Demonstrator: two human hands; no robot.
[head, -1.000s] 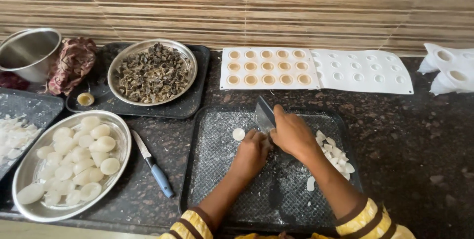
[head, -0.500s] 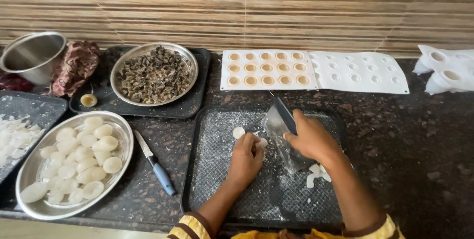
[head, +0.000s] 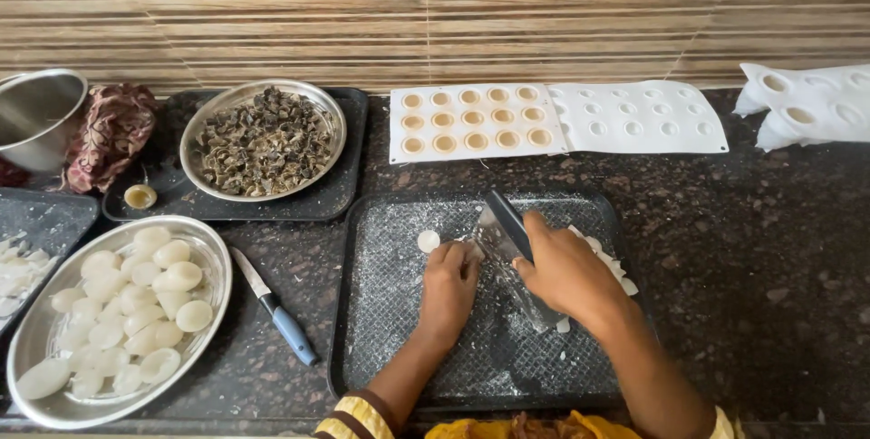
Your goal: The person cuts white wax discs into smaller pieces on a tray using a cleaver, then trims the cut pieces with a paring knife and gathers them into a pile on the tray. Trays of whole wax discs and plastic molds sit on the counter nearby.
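Right hand (head: 566, 269): gripping flat metal scraper (head: 504, 232) on black tray (head: 381, 348).
Left hand (head: 450, 283): fingers curled, pressing something white beside the blade.
Risk: blade nicking those fingertips.

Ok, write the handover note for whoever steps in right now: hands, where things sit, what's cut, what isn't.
Right hand: grips a flat metal scraper blade, edge down on the black tray.
Left hand: fingertips pressed on the tray beside the blade; whatever it pins is hidden.
Done: white cut pieces piled just right of the right hand.
Left: one white round lies loose on the tray, and the steel plate of white rounds on the left is full.
Blue-handled knife lies unused between plate and tray.
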